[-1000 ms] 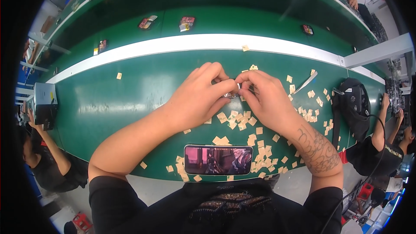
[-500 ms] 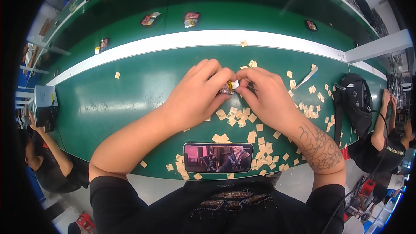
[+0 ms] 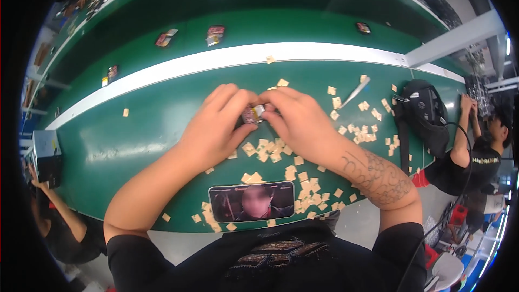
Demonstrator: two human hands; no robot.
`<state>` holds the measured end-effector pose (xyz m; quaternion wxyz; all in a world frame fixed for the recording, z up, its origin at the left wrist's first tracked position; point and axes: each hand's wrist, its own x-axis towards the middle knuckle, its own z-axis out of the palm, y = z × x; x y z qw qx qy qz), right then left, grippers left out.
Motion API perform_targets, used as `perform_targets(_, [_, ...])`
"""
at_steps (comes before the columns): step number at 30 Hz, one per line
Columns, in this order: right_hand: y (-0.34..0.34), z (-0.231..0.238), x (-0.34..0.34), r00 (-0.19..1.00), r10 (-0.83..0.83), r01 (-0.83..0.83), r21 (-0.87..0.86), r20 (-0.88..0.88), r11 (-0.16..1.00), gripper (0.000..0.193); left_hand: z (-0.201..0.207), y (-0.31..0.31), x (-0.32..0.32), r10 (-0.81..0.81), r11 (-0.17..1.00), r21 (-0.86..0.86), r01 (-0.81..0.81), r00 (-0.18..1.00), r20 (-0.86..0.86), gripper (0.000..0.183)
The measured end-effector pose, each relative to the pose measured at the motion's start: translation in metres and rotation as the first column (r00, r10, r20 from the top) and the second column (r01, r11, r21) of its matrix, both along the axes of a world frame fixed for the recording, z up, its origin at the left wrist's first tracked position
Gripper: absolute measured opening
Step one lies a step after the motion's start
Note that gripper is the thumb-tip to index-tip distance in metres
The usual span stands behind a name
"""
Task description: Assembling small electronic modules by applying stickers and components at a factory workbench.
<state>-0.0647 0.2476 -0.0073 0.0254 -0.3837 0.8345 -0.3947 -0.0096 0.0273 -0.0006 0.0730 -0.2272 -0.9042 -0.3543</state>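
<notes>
A small electronic module point(image 3: 252, 114), with a dark reddish board and a silver-white part edged in yellow, is held between both hands above the green worktable point(image 3: 135, 140). My left hand point(image 3: 221, 116) grips its left side, fingers curled behind and thumb along the near edge. At its right end, my right hand point(image 3: 292, 116) has thumb and forefinger closed on the silver-white part. The fingers cover much of the module. Just nearer than the hands lie scattered small beige squares point(image 3: 265, 148) of paper or tape. A phone point(image 3: 251, 201) playing a video lies at the table's near edge.
White-handled tweezers point(image 3: 356, 92) and a black bag point(image 3: 427, 113) are on the right. Similar modules point(image 3: 215, 35) rest on the green surface beyond the white rail point(image 3: 216, 57). A pale box point(image 3: 47, 154) stands far left. Co-workers sit on both sides.
The view has shifted, so the table and things on it appear farther left. Both hands still hold the module, now tilted a little differently. The phone's picture has changed.
</notes>
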Motion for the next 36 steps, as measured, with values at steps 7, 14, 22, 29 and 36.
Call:
perform_targets(7, [0.0, 0.0, 0.006, 0.998, -0.049, 0.048, 0.042, 0.03, 0.998, 0.017, 0.001, 0.002, 0.0, 0.032, 0.999, 0.003, -0.032, 0.999, 0.01, 0.047])
perform_targets(14, [-0.001, 0.002, 0.008, 0.999, -0.033, 0.033, 0.058, 0.012, 0.998, 0.016, -0.001, -0.001, 0.002, 0.003, 1.0, 0.007, -0.003, 1.0, -0.019, 0.05])
perform_targets(22, [-0.008, 0.006, 0.008, 0.996, -0.088, 0.087, -0.031, -0.021, 0.996, 0.014, -0.002, -0.001, -0.001, -0.012, 1.0, 0.029, 0.013, 0.999, -0.035, 0.05])
perform_targets(29, [-0.013, 0.011, -0.003, 0.997, -0.074, 0.076, 0.045, -0.033, 0.996, 0.007, 0.0, -0.001, -0.003, -0.006, 0.999, 0.04, 0.008, 0.999, -0.044, 0.05])
perform_targets(36, [0.006, 0.017, -0.016, 0.989, -0.109, 0.094, -0.151, -0.099, 0.984, 0.032, 0.002, 0.001, -0.001, -0.001, 1.0, 0.031, 0.006, 0.985, -0.171, 0.053])
